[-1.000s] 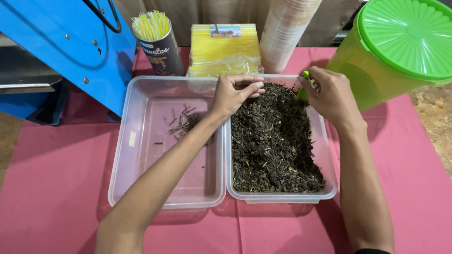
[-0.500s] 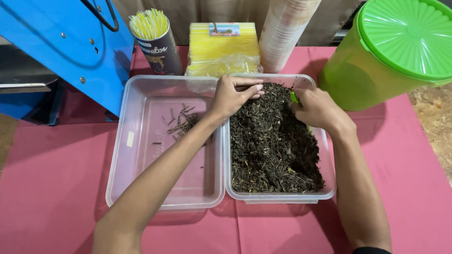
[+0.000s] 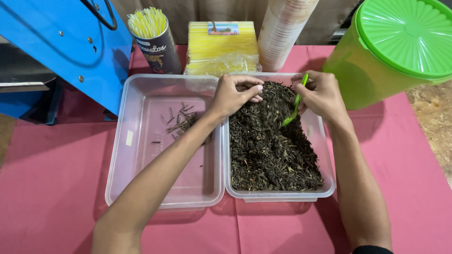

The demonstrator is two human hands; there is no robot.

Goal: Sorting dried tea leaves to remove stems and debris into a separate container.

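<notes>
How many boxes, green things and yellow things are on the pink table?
Clear plastic boxes: 2, one nearly bare, one full of dried leaves
Green things: 2, big lidded tub, small scoop in the right hand
Yellow things: 2, straw cup, straw pack
Total: 6

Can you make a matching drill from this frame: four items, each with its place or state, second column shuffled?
Column one:
1. right hand
2. left hand
3. left clear tub
4. green lidded bucket

Column two:
A. holds only a few loose stems
B. stands at the table's far right
C. grips a green scoop
D. rests bare on the dark dried leaves

Pairs: 1-C, 2-D, 3-A, 4-B
</notes>
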